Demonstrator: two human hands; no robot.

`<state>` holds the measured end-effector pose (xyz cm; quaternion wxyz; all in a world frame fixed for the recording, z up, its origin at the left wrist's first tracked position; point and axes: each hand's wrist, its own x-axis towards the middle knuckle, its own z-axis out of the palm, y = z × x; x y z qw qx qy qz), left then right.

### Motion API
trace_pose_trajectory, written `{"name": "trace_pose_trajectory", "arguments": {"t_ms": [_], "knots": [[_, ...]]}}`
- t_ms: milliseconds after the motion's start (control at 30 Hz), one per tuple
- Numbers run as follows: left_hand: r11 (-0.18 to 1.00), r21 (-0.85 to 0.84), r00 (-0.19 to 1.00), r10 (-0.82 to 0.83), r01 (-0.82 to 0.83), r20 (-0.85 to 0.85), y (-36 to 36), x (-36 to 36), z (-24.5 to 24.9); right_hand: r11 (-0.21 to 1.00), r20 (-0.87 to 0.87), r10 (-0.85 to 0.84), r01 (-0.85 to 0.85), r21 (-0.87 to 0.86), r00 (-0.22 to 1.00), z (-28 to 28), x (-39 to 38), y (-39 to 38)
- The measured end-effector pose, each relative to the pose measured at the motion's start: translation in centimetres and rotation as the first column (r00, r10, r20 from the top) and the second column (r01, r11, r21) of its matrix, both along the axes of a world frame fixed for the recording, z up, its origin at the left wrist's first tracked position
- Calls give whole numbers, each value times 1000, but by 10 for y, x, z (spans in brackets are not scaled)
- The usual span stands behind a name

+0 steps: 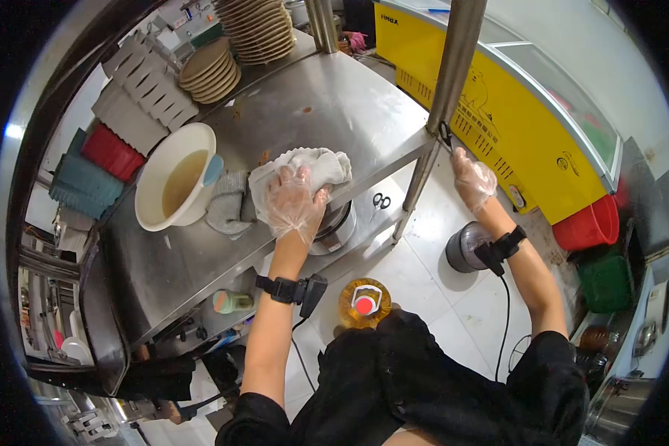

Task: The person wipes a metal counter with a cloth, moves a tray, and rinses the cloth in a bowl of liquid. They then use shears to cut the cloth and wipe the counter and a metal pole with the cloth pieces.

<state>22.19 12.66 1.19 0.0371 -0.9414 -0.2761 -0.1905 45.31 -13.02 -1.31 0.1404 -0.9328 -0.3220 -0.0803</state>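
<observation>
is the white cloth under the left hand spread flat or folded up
Folded, loosely bunched rather than flat: the white cloth shows thick, overlapping layers beneath the gloved left hand.

The counter point(342, 85) is smooth metal, satiny with glossy streaks; the upright post point(457, 59) is polished metal. The white cloth point(321, 167) looks rough and textured, the gray cloth point(228, 199) coarsely woven. Thin, crinkled clear plastic gloves point(293, 212) shine; the basin point(149, 186) is smooth plastic.
</observation>
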Motion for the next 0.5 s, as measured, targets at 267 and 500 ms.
{"name": "trace_pose_trajectory", "arguments": {"t_ms": [267,500], "knots": [[1000,7,1000,5,-5,-5,-1,0,0,999,10,40,-40,-20,999,0,4,-3],[999,-30,1000,16,-16,-16,1,1,-2,979,133,182,-192,65,974,-13,-15,-3]]}}
